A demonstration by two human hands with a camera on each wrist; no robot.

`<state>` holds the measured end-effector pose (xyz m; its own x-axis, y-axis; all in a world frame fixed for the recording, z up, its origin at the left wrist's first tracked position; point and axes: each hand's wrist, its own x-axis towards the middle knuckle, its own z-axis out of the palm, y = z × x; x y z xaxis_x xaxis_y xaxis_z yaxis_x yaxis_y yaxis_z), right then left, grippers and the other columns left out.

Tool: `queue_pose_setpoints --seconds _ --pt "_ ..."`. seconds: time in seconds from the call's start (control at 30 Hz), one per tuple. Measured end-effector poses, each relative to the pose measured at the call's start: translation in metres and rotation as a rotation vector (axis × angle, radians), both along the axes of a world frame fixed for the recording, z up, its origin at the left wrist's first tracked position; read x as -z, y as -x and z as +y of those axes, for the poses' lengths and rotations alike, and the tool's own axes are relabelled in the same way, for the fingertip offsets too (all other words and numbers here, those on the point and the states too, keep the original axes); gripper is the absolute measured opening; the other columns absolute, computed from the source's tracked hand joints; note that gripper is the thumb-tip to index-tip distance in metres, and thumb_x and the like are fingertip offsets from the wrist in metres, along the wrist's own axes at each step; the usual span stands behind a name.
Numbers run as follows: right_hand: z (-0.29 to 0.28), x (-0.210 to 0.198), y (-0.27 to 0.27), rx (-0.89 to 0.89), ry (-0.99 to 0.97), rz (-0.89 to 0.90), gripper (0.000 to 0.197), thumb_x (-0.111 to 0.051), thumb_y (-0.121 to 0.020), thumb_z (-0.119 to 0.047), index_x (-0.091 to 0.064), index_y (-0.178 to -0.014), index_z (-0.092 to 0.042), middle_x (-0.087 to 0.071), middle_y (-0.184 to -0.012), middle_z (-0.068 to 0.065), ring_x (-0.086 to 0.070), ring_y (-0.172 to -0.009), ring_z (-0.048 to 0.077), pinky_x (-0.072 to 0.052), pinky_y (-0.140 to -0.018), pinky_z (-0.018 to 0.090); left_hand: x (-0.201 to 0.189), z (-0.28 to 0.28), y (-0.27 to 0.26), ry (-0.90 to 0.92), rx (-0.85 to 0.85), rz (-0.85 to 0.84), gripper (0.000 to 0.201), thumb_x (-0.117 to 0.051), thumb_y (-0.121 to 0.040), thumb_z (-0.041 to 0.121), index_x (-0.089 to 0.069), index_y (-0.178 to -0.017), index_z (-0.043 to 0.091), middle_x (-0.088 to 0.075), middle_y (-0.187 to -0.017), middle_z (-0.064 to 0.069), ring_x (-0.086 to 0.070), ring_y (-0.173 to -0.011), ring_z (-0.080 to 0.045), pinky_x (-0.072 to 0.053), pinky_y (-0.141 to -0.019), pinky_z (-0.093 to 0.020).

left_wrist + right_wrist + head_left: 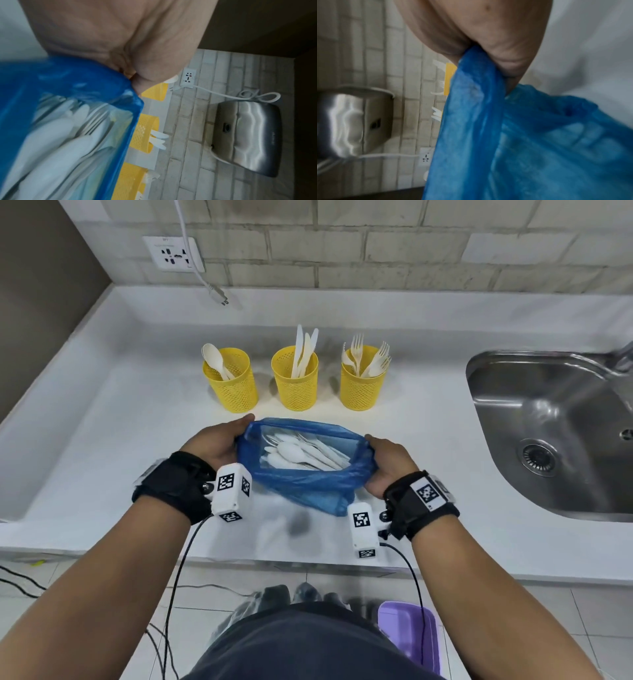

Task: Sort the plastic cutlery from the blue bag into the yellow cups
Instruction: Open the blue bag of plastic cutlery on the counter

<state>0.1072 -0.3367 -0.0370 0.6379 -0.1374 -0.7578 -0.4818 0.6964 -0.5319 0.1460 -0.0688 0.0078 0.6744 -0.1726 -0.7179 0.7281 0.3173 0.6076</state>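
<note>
Blue bag [305,481] translucent, crinkled, mouth open; white cutlery [301,453] inside.

It was a kitchen or pantry corner; a white countertop [102,419] ran beneath a pale brick-tiled wall [376,244]; a stainless steel sink [548,440] was set into it at the right; a wall socket [173,254] sat above; a floor of pale tiles [582,628] lay below.

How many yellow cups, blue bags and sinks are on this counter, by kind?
Yellow cups: 3, holding spoons, knives, forks
Blue bag: 1, held open by left hand and right hand
Sink: 1
Total: 5
</note>
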Motion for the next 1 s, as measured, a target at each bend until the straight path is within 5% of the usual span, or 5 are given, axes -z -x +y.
queue_pose_setpoints --seconds 0.17,0.3,0.5,0.67,1.0 --pt "0.005 0.000 -0.001 -0.053 0.166 -0.065 0.023 -0.053 -0.104 -0.011 -0.060 -0.082 -0.007 -0.061 -0.072 0.007 -0.062 -0.059 0.017 -0.053 -0.061 0.028 0.007 -0.004 -0.001 -0.158 -0.065 -0.023 0.022 -0.061 -0.100 0.022 -0.069 -0.095 0.002 -0.075 -0.086 -0.016 -0.074 -0.065 -0.026 -0.061 -0.055 -0.035" --pt "0.001 0.000 0.006 -0.241 0.506 -0.204 0.008 -0.064 -0.088 -0.014 -0.069 -0.084 -0.009 -0.068 -0.085 0.009 -0.064 -0.082 0.028 -0.051 -0.073 0.039 0.013 -0.002 0.001 -0.455 0.054 -0.230 0.032 -0.078 -0.087 0.033 -0.068 -0.109 0.012 -0.075 -0.105 -0.010 -0.071 -0.096 -0.025 -0.057 -0.091 -0.039" --pt "-0.004 0.004 0.023 -0.368 0.803 -0.147 0.035 -0.070 -0.076 -0.046 -0.054 -0.098 -0.025 -0.065 -0.114 0.013 -0.064 -0.090 0.024 -0.050 -0.074 0.037 0.004 -0.002 0.023 -0.976 0.450 -0.397 0.050 -0.084 -0.079 0.037 -0.056 -0.117 0.023 -0.067 -0.099 0.001 -0.062 -0.079 -0.013 -0.045 -0.062 -0.028" --pt "0.007 0.007 0.037 -0.579 0.857 -0.135 0.051 -0.070 -0.087 -0.051 -0.049 -0.111 -0.012 -0.065 -0.100 0.008 -0.062 -0.082 0.025 -0.047 -0.069 0.037 -0.003 -0.010 0.036 -0.977 0.574 -0.387 0.027 -0.075 -0.088 0.024 -0.065 -0.110 0.013 -0.071 -0.088 -0.006 -0.065 -0.068 -0.021 -0.056 -0.062 -0.029" --pt "0.021 0.008 0.050 -0.520 0.824 -0.224 0.019 -0.075 -0.080 -0.018 -0.056 -0.083 -0.020 -0.065 -0.088 0.004 -0.067 -0.092 0.032 -0.058 -0.086 0.050 -0.003 -0.007 0.054 -0.522 0.164 -0.407 0.028 -0.065 -0.088 -0.011 -0.066 -0.114 -0.001 -0.073 -0.099 -0.020 -0.071 -0.076 -0.024 -0.060 -0.062 -0.025"
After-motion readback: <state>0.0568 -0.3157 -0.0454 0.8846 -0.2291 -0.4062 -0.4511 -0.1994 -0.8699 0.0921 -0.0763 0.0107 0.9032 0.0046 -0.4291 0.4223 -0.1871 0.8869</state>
